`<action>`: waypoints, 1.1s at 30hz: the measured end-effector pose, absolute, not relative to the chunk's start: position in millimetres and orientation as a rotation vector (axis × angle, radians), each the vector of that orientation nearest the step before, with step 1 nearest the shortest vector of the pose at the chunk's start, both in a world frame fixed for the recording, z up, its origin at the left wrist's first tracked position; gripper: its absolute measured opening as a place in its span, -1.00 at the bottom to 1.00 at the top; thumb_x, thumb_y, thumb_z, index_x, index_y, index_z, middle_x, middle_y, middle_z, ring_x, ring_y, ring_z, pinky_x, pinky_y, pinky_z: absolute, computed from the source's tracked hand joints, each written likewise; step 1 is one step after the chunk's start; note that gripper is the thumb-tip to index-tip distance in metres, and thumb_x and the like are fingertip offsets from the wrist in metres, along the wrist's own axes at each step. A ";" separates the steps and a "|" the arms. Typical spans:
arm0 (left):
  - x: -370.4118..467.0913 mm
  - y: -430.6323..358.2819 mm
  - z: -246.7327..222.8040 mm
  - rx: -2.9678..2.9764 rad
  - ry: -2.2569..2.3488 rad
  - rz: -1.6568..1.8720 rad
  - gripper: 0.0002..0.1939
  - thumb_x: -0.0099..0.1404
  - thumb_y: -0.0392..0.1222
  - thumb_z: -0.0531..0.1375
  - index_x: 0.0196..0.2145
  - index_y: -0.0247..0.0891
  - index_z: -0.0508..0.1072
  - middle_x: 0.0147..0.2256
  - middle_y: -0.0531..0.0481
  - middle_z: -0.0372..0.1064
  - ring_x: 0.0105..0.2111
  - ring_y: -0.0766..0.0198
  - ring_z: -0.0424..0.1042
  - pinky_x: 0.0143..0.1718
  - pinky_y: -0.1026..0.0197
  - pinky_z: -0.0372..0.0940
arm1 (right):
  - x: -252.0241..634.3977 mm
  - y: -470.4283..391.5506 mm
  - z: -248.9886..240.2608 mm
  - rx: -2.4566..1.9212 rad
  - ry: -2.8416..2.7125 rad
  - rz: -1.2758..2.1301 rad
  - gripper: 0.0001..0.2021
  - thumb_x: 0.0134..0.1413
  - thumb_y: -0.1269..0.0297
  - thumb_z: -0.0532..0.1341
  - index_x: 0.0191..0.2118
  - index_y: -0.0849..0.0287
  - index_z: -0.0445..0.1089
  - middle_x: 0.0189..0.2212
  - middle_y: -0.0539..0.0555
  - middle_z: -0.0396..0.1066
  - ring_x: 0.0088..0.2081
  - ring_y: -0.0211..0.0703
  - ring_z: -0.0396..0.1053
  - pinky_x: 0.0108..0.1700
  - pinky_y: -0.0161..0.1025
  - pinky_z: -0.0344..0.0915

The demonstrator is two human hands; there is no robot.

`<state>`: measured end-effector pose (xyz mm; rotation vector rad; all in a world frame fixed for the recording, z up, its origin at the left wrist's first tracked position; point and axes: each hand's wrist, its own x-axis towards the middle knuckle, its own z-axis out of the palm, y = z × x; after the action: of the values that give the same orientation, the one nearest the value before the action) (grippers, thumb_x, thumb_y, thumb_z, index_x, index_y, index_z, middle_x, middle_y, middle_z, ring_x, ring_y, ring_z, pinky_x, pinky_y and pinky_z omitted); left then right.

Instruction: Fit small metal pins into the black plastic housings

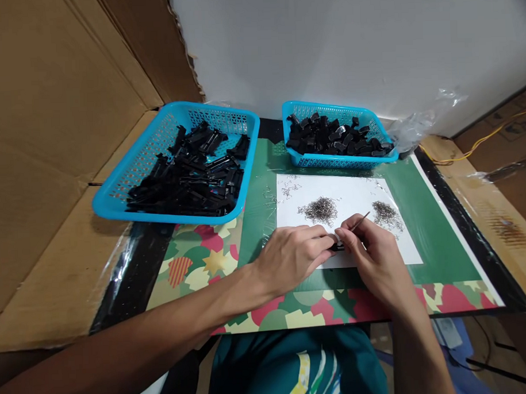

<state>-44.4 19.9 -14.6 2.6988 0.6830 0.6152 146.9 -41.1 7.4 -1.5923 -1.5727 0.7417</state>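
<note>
My left hand (293,252) is closed on a small black plastic part (337,247), low over the white sheet (351,185). Most of that part is covered by my fingers. My right hand (370,248) meets it from the other side, thumb and fingers pinched around a thin dark pointed tool (360,221) that slants up to the right. Just beyond the hands lies a heap of tiny wire springs or clips (320,210). A second, smaller heap (384,211) sits right of the tool's end. What the right fingertips touch on the part is hidden.
A large blue basket (100,204) at the left holds long black plastic pieces (193,176). Behind the sheet, a smaller blue basket (343,161) contains short black pieces (330,134). Cardboard (49,141) walls the left side, and crumpled clear plastic (428,119) lies at the back right.
</note>
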 end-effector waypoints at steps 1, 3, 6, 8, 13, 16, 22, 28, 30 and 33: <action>-44.5 19.8 -14.5 2.704 0.683 0.624 -0.93 0.49 -0.26 0.27 -0.11 -0.23 0.56 -0.18 0.08 0.57 -0.25 0.20 0.56 -0.32 0.15 0.33 | 146.5 -40.8 8.3 -1.594 -1.587 0.745 -0.78 0.49 0.23 0.17 -0.28 0.11 0.37 -0.43 -0.07 0.36 -0.42 -0.27 0.27 -0.36 -0.33 0.18; -44.5 19.5 -14.4 2.711 0.680 0.642 -0.94 0.50 -0.25 0.26 -0.12 -0.22 0.56 -0.20 0.08 0.56 -0.27 0.22 0.55 -0.34 0.15 0.31 | 146.3 -40.0 10.2 -1.600 -1.610 0.749 -0.76 0.50 0.21 0.16 -0.29 0.11 0.36 -0.45 -0.08 0.35 -0.44 -0.27 0.25 -0.37 -0.32 0.16; -44.0 18.9 -14.5 2.712 0.678 0.654 -0.92 0.52 -0.24 0.24 -0.15 -0.23 0.56 -0.23 0.08 0.55 -0.29 0.23 0.54 -0.35 0.15 0.29 | 146.9 -38.5 12.3 -1.613 -1.628 0.774 -0.72 0.51 0.17 0.15 -0.30 0.11 0.35 -0.47 -0.09 0.33 -0.45 -0.27 0.22 -0.37 -0.31 0.14; -43.3 18.4 -14.3 2.701 0.683 0.650 -0.90 0.54 -0.22 0.22 -0.15 -0.23 0.56 -0.22 0.08 0.55 -0.28 0.23 0.55 -0.35 0.15 0.29 | 147.6 -37.7 12.8 -1.615 -1.619 0.799 -0.71 0.51 0.16 0.15 -0.31 0.12 0.35 -0.48 -0.09 0.32 -0.46 -0.27 0.20 -0.38 -0.30 0.13; -41.5 17.1 -13.2 2.705 0.701 0.629 -0.85 0.55 -0.18 0.20 -0.18 -0.22 0.55 -0.24 0.09 0.55 -0.30 0.22 0.55 -0.37 0.14 0.27 | 148.0 -38.4 11.2 -1.592 -1.588 0.813 -0.69 0.51 0.17 0.16 -0.35 0.12 0.34 -0.50 -0.10 0.28 -0.46 -0.27 0.18 -0.38 -0.29 0.11; -41.7 16.5 -13.1 2.715 0.682 0.630 -0.85 0.55 -0.19 0.20 -0.18 -0.22 0.55 -0.25 0.09 0.55 -0.31 0.23 0.55 -0.37 0.14 0.27 | 147.0 -39.8 10.1 -1.586 -1.584 0.824 -0.69 0.52 0.17 0.15 -0.35 0.11 0.32 -0.49 -0.10 0.27 -0.45 -0.27 0.18 -0.36 -0.29 0.13; -43.2 16.0 -13.2 2.687 0.668 0.591 -0.86 0.56 -0.20 0.19 -0.09 -0.22 0.56 -0.20 0.06 0.57 -0.25 0.22 0.58 -0.31 0.17 0.33 | 149.3 -41.9 9.3 -1.570 -1.601 0.847 -0.68 0.51 0.18 0.16 -0.36 0.10 0.31 -0.48 -0.10 0.32 -0.44 -0.27 0.21 -0.34 -0.30 0.16; -43.8 15.3 -12.7 2.755 0.675 0.660 -0.86 0.52 -0.21 0.22 -0.22 -0.23 0.55 -0.30 0.08 0.53 -0.38 0.24 0.53 -0.44 0.14 0.21 | 149.0 -45.9 9.6 -1.567 -1.649 0.760 -0.71 0.48 0.24 0.18 -0.37 0.11 0.36 -0.50 -0.10 0.35 -0.48 -0.29 0.24 -0.37 -0.31 0.16; -43.5 15.4 -12.7 2.770 0.667 0.677 -0.86 0.51 -0.22 0.23 -0.24 -0.24 0.56 -0.31 0.09 0.52 -0.40 0.24 0.51 -0.46 0.13 0.18 | 146.8 -47.6 10.3 -1.575 -1.660 0.730 -0.73 0.48 0.26 0.18 -0.35 0.11 0.38 -0.50 -0.10 0.37 -0.49 -0.29 0.25 -0.37 -0.31 0.17; -43.7 16.2 -13.5 2.765 0.659 0.685 -0.85 0.50 -0.23 0.24 -0.26 -0.23 0.58 -0.30 0.08 0.53 -0.40 0.24 0.51 -0.47 0.13 0.18 | 143.3 -49.5 10.8 -1.575 -1.675 0.683 -0.77 0.47 0.28 0.19 -0.32 0.11 0.40 -0.49 -0.08 0.41 -0.49 -0.28 0.28 -0.36 -0.32 0.18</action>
<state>-43.7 16.2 -13.5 2.7647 0.6587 0.6846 143.3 -49.5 10.8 -1.5751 -1.6746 0.6832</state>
